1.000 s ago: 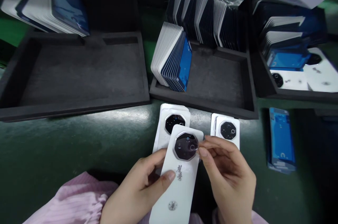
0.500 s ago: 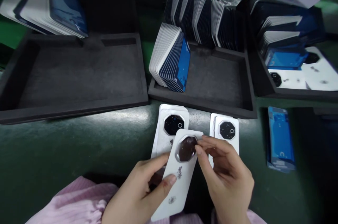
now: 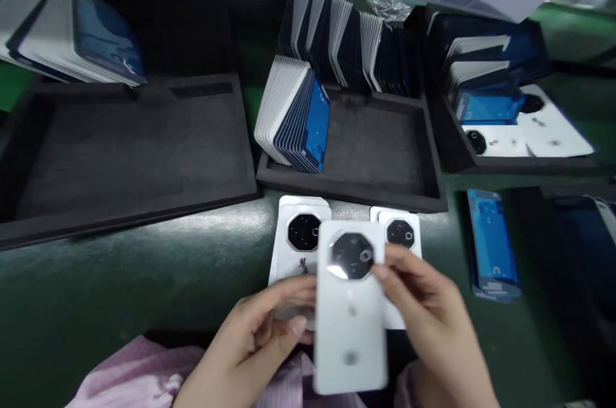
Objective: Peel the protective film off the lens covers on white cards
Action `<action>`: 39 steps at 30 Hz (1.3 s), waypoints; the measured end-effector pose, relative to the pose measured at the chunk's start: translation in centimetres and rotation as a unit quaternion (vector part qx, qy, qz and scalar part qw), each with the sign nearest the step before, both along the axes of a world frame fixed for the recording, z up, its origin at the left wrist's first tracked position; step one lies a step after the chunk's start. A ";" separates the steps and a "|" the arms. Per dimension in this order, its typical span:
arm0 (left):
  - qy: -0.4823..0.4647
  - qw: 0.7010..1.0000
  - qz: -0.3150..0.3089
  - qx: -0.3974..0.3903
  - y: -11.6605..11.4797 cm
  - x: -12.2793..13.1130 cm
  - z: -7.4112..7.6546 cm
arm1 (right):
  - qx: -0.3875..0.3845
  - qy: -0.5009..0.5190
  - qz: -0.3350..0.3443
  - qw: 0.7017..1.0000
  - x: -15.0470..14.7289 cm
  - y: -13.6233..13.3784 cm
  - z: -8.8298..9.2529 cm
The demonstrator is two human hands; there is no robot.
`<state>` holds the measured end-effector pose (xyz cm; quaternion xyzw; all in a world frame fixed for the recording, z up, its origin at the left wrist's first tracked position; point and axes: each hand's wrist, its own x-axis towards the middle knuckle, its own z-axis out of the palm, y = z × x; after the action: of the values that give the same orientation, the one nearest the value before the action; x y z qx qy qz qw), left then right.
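Observation:
A white phone back panel (image 3: 350,324) with a dark octagonal camera window faces me upright, slightly blurred. My right hand (image 3: 423,305) pinches its upper right edge beside the window, thumb in front. My left hand (image 3: 260,331) is at the panel's left edge, fingers curved and thumb apart from them; its fingertips reach the edge, and whether they touch it I cannot tell. Behind the held panel lies a stack of white back panels (image 3: 293,260) with dark lettering. Another pile of white panels (image 3: 411,222) is partly covered by my right hand.
Black foam trays (image 3: 192,196) line the back. Panels stand in rows (image 3: 337,36) and in a leaning bundle (image 3: 283,113) in the middle tray. The right tray (image 3: 539,167) holds white and blue pieces. Blue film-covered pieces (image 3: 493,235) lie on the green table at right.
The held panel has swung from tilted to upright and moved slightly right. My left thumb has come off its face, while my right hand has closed on its edge. The view has shifted slightly.

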<state>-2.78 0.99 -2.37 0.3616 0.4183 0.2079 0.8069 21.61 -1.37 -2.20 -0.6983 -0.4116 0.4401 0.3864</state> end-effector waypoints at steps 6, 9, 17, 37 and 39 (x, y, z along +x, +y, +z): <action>0.063 0.996 0.033 0.051 0.1 -0.3 -0.7 | -0.058 -0.147 -0.116 0.981 6.8 0.0 -0.4; 0.084 0.991 0.077 0.064 0.3 -0.3 -0.6 | -0.082 -0.215 -0.121 0.966 8.0 0.3 -1.2; 0.112 0.970 0.169 0.134 0.6 -0.5 -1.7 | -0.030 -0.297 -0.108 0.948 1.3 1.2 -1.4; 0.000 0.991 0.121 0.063 -0.3 0.2 -1.4 | -0.025 -0.056 0.127 0.990 -4.5 -0.4 -0.7; 0.049 0.991 0.089 0.089 -0.3 0.1 -1.3 | 0.054 -0.124 0.105 0.985 -5.4 -0.5 -0.6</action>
<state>-2.67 0.69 -3.68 0.4027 0.4678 0.2975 0.7283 16.22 -1.84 -2.83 -0.6785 -0.5505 0.3650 0.3215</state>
